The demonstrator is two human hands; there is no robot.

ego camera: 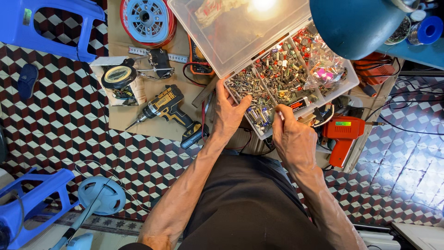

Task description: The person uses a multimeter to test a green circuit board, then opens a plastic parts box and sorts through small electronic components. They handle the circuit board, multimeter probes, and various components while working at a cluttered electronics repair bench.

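A clear plastic compartment box (349,83) full of small electronic parts stands open in front of me, its lid (231,32) raised at the back. My left hand (227,113) grips the box's near left corner, thumb on the rim. My right hand (292,139) is pinched at the near edge, fingertips in a compartment of small cylindrical parts (259,115). Whether it holds a part I cannot tell.
A yellow and black cordless drill (169,109) lies left of the box on cardboard (138,121), by a magnifier stand (121,76) and a wire spool (148,18). An orange soldering gun (342,134) lies to the right. Blue stools (46,28) and a fan (99,194) stand on the tiled floor. A blue lamp shade (356,25) hangs overhead.
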